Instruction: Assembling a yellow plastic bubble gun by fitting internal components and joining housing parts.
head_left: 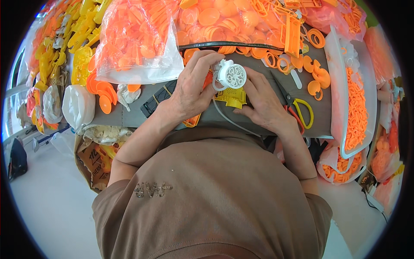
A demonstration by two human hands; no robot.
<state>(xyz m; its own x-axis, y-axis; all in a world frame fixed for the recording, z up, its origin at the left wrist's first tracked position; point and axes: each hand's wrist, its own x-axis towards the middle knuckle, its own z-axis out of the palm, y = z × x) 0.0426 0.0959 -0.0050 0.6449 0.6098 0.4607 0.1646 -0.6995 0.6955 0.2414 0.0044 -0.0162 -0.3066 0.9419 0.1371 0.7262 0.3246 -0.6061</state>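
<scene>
In front of my chest is a round white plastic nozzle (235, 76) with several ring-shaped holes in its face. The curled fingers of my left hand (194, 88) hold it from the left side. A thin clear tube (230, 119) loops from it down toward the table edge. Just below the nozzle shows a yellow plastic housing (234, 99) with a perforated patch; whether the two are joined I cannot tell. My right hand (264, 101) closes round its right side, the thumb low and the fingers reaching up beside the nozzle. An orange piece (191, 121) shows beneath my left wrist.
Scissors (304, 112) with red and yellow handles lie right of my right hand. A clear bag of orange parts (138, 43) and heaps of orange discs stand at the back. At right is a white bin (346, 125) of small orange pieces. A black tray (151, 105) lies left.
</scene>
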